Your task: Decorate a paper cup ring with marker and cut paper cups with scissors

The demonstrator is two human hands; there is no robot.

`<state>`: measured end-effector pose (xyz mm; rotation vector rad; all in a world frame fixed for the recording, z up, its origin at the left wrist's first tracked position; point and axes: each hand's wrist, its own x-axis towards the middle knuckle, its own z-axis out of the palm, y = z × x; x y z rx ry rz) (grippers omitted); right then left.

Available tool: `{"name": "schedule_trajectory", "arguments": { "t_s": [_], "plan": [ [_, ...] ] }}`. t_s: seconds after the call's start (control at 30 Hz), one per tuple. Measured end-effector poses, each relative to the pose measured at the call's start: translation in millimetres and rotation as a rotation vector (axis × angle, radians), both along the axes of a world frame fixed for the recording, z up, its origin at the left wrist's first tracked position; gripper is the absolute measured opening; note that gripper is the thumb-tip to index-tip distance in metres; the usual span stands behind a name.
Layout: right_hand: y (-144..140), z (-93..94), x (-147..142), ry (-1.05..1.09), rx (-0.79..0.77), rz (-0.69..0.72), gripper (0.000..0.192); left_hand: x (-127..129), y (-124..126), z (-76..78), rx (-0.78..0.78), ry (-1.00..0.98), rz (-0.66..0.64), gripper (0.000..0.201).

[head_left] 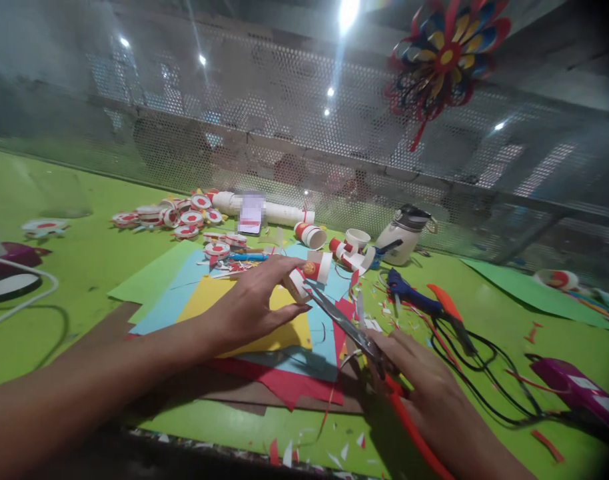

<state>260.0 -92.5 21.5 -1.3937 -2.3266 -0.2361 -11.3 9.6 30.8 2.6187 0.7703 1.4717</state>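
Left hand (pixel 252 290) pinches cup (pixel 315 269), right hand (pixel 424 370) grips scissors (pixel 339 319) — a slip on its curve could nick the thumb (pixel 292 311), seemingly close.

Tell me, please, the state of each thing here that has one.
Paper cup: held in left hand, tilted
Scissors: in right hand, tips at cup, blade gap unclear
Phone: propped up, screen lit
Paper sheets: layered, flat
White cup stack: lying sideways
Glue gun: lying down, power unclear
Flower decoration: hanging
Ceiling light: lit
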Motion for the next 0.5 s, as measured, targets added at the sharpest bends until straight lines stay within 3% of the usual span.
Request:
{"name": "schedule_trajectory", "arguments": {
  "t_s": [0.13,0.5],
  "plan": [
    [0.4,1.3,-3.3,-0.043,0.053,0.012,0.039,-1.0,-1.0,0.5,0.107,0.041,0.109,0.045],
    [-1.9,5.7,-3.9,-0.102,0.033,0.002,0.039,-2.1,-2.9,-3.8,0.109,0.122,0.147,0.047]
  ]
}}
